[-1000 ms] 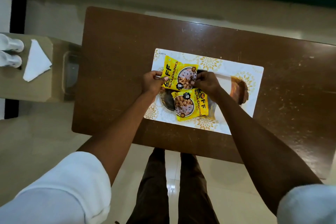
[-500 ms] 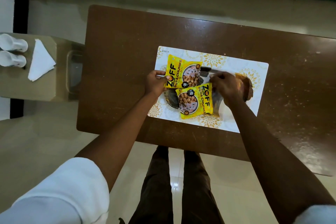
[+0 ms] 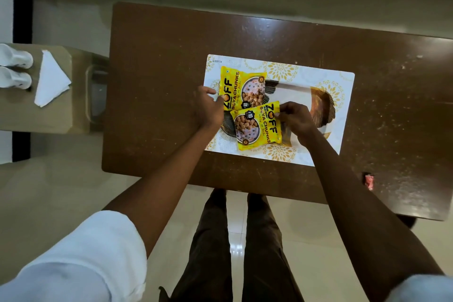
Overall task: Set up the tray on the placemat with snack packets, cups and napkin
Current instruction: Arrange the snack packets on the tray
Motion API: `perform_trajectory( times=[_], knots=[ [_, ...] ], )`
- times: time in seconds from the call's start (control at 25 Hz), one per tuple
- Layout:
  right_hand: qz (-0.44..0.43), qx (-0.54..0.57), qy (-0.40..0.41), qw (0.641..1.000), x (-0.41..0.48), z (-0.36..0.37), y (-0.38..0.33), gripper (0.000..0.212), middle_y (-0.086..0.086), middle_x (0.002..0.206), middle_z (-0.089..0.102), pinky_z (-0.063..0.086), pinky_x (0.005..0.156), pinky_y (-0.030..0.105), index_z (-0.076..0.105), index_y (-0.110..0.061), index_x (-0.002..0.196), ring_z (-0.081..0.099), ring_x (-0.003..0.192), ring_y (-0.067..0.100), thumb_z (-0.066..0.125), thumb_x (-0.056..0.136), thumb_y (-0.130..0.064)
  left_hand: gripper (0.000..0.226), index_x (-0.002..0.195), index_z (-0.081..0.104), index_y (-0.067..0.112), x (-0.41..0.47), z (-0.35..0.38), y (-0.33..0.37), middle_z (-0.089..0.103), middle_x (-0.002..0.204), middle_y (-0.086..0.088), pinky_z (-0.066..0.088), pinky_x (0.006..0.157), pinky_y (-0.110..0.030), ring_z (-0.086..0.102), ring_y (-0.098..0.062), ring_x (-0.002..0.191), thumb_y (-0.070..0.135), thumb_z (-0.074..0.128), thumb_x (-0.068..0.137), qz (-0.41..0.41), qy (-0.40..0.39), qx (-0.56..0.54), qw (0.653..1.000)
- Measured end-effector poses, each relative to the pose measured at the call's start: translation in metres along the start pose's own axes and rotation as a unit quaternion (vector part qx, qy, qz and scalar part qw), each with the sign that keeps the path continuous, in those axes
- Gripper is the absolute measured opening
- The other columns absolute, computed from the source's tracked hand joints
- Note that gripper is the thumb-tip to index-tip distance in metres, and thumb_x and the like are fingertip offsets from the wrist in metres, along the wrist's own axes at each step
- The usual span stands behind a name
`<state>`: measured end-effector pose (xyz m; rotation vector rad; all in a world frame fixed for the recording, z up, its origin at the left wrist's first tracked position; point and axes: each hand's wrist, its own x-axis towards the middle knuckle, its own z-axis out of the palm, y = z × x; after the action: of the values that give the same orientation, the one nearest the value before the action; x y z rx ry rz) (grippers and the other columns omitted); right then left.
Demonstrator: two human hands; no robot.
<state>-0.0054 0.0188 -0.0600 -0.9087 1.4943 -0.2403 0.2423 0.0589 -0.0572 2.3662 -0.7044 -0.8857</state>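
Observation:
A white placemat [image 3: 343, 115] with gold flower prints lies on the brown table [image 3: 166, 61]. On it rests a shiny tray [image 3: 321, 108] with dark fan-shaped ends. Two yellow snack packets lie on the tray's left half: the far packet [image 3: 241, 88] and the near packet [image 3: 257, 125], which overlaps it. My left hand [image 3: 208, 110] touches the far packet's left edge with its fingertips. My right hand [image 3: 295, 119] pinches the near packet's right edge. Two white cups [image 3: 16, 67] and a folded white napkin [image 3: 50, 79] sit on a low stand at the far left.
The low beige stand [image 3: 56, 117] is to the left of the table, with a clear container [image 3: 96, 95] between them. A small red wrapper [image 3: 369, 180] lies near the table's front right edge. My legs stand against the table's near edge.
My right hand has come back left from the tray's right side onto the near packet's right edge. The left hand stays at the far packet's left edge. The camera view has shifted slightly.

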Motion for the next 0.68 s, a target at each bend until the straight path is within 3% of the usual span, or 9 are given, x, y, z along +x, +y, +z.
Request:
perform_trajectory(
  times=[0.04,0.12,0.2,0.28,0.4,0.48,0.56,0.64,0.68],
  knots=[
    [-0.021,-0.008,-0.008,1.000,-0.001,-0.002,-0.001,0.009,0.013,0.086,0.073,0.053,0.064,0.035,0.069,0.004,0.100,0.068,0.072,0.025,0.070,0.091,0.004,0.031,0.101,0.060,0.015,-0.013,0.002,0.010,0.063,0.101,-0.003,0.054,0.074,-0.038,0.062,-0.021,0.087,0.024,0.082,0.081,0.075,-0.026,0.018,0.997],
    [-0.071,-0.036,-0.041,0.996,-0.003,-0.007,-0.008,0.008,0.014,0.089,0.072,0.054,0.075,0.038,0.068,0.005,0.099,0.067,0.080,0.023,0.070,0.091,0.004,0.040,0.108,0.062,0.017,-0.037,0.008,0.037,0.061,0.099,0.004,0.051,0.072,-0.032,0.060,-0.013,0.086,0.026,0.085,0.078,0.193,-0.184,0.005,0.964],
    [-0.120,-0.084,-0.081,0.986,-0.007,-0.012,-0.023,0.012,0.018,0.093,0.072,0.055,0.083,0.042,0.069,0.008,0.102,0.067,0.087,0.024,0.071,0.091,0.003,0.070,0.128,0.060,0.016,-0.047,0.019,0.061,0.064,0.120,-0.003,0.053,0.086,-0.035,0.061,-0.019,0.109,0.030,0.092,0.067,0.264,-0.324,0.072,0.906],
    [-0.159,-0.150,-0.092,0.972,-0.012,-0.017,-0.044,0.014,0.017,0.100,0.076,0.057,0.093,0.046,0.074,0.003,0.103,0.072,0.095,0.028,0.075,0.089,0.000,0.083,0.136,0.056,0.014,-0.043,0.026,0.073,0.064,0.131,-0.007,0.053,0.094,-0.040,0.060,-0.024,0.120,0.029,0.094,0.064,0.278,-0.381,0.128,0.872],
    [-0.187,-0.167,-0.053,0.967,-0.017,-0.021,-0.069,0.014,0.011,0.094,0.078,0.060,0.088,0.044,0.076,-0.009,0.094,0.075,0.093,0.027,0.084,0.083,-0.009,0.050,0.118,0.070,0.015,-0.038,0.021,0.073,0.074,0.105,0.001,0.055,0.079,-0.033,0.069,-0.017,0.099,0.023,0.089,0.072,0.220,-0.367,0.045,0.903],
    [-0.201,-0.090,0.004,0.976,-0.023,-0.022,-0.074,0.019,0.011,0.093,0.077,0.060,0.082,0.035,0.074,-0.006,0.095,0.074,0.090,0.023,0.085,0.082,-0.014,0.027,0.103,0.076,0.014,-0.042,0.016,0.067,0.074,0.093,0.000,0.053,0.072,-0.031,0.070,-0.016,0.087,0.022,0.086,0.078,0.174,-0.298,-0.018,0.938],
    [-0.185,0.004,0.098,0.978,-0.025,-0.024,-0.066,0.025,0.009,0.094,0.077,0.058,0.078,0.029,0.072,-0.003,0.100,0.073,0.089,0.018,0.082,0.087,-0.022,0.017,0.097,0.073,0.012,-0.044,0.012,0.055,0.075,0.093,-0.006,0.057,0.073,-0.035,0.071,-0.019,0.082,0.019,0.082,0.084,0.054,-0.249,-0.134,0.958],
    [-0.116,0.107,0.185,0.970,-0.028,-0.023,-0.046,0.027,0.008,0.096,0.077,0.055,0.077,0.032,0.071,-0.010,0.101,0.073,0.089,0.020,0.076,0.091,-0.034,0.020,0.103,0.070,0.011,-0.045,0.007,0.046,0.075,0.097,-0.010,0.059,0.075,-0.045,0.072,-0.023,0.083,0.018,0.080,0.087,-0.098,-0.224,-0.273,0.930],
    [-0.069,0.172,0.191,0.964,-0.031,-0.019,-0.036,0.026,0.006,0.098,0.076,0.053,0.077,0.034,0.070,-0.015,0.102,0.072,0.090,0.021,0.074,0.092,-0.039,0.023,0.107,0.069,0.011,-0.044,0.005,0.043,0.075,0.101,-0.012,0.059,0.078,-0.053,0.073,-0.026,0.085,0.018,0.079,0.087,-0.159,-0.218,-0.330,0.905]
  ],
)
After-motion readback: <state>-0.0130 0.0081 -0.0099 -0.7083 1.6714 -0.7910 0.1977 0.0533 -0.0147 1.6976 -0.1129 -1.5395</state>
